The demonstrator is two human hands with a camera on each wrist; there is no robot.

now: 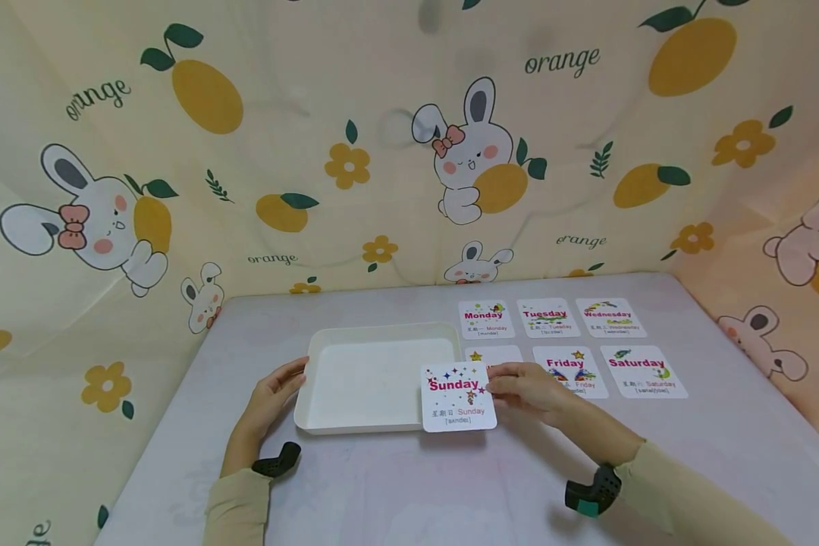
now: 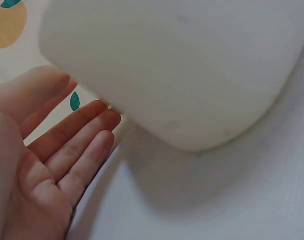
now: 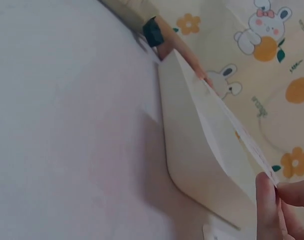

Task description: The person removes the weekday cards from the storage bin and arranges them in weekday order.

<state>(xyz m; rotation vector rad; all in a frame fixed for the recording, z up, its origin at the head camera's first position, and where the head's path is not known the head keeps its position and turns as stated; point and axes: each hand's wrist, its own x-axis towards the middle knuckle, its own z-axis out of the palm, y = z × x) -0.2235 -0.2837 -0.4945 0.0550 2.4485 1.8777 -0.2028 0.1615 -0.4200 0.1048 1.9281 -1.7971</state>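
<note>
The right hand (image 1: 528, 390) pinches a square white flashcard (image 1: 459, 409) printed "Sunday" by its right edge, between thumb and fingers. This card stands tilted up over the front right corner of a shallow white tray (image 1: 327, 428), facing the head camera. In the right wrist view the same card (image 3: 250, 145) appears nearly edge-on above the tray wall (image 3: 191, 135). At the tray's left side is the left hand (image 1: 268, 402), its fingers fairly straight and their tips against the rim. The left wrist view shows these fingers (image 2: 74, 147) at the tray's edge (image 2: 171, 100).
Two rows of day cards lie right of the tray on the pale table (image 1: 409, 493). Behind are Monday (image 1: 486, 320), Tuesday (image 1: 548, 318) and Wednesday (image 1: 610, 318). In front lie a partly hidden card (image 1: 494, 355), Friday (image 1: 569, 371) and Saturday (image 1: 643, 373). Patterned cloth (image 1: 382, 91) hangs behind.
</note>
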